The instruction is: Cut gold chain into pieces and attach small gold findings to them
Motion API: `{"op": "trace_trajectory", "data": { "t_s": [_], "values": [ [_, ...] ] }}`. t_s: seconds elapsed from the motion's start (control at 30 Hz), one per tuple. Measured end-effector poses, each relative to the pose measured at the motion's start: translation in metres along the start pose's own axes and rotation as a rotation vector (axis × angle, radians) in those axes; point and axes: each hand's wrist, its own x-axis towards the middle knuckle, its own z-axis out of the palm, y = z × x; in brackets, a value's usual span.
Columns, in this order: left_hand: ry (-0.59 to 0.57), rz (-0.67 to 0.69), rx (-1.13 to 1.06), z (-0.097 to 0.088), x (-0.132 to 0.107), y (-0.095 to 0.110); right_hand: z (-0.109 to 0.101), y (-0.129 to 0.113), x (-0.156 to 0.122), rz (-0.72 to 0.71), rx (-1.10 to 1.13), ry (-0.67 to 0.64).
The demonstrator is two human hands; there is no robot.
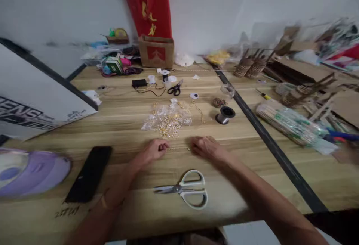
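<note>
My left hand (155, 149) rests on the wooden table (126, 118) with its fingers curled in a loose pinch; what it holds is too small to name. My right hand (204, 146) lies a little to its right, fingers closed and pressed down on a tiny gold piece. A thin gold strand seems to run between the two hands. Just beyond them sits a pile of gold chain pieces in clear plastic bags (168, 120). White-handled scissors (186, 191) lie shut on the table between my forearms.
A black phone (89, 173) and a purple object (30, 172) lie at the left. A wire spool (224, 115), black scissors (175, 88), a red bag (150, 6) and a cardboard box (156, 52) stand farther back. Bagged sticks (288, 123) and cardboard clutter fill the right.
</note>
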Motion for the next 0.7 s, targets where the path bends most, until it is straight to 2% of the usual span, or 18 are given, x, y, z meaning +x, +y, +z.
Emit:
{"op": "trace_trajectory", "data": {
  "t_s": [0.33,0.5,0.7],
  "values": [
    [0.043,0.010,-0.030,0.003,-0.002,-0.004,0.000,0.025,-0.005,-0.063,0.015,-0.033],
    [0.049,0.006,-0.026,0.004,-0.003,-0.007,0.000,0.021,-0.005,-0.067,0.045,0.004],
    [0.068,0.005,-0.053,0.007,-0.003,-0.012,0.008,0.015,-0.005,-0.054,-0.055,-0.043]
  ]
}}
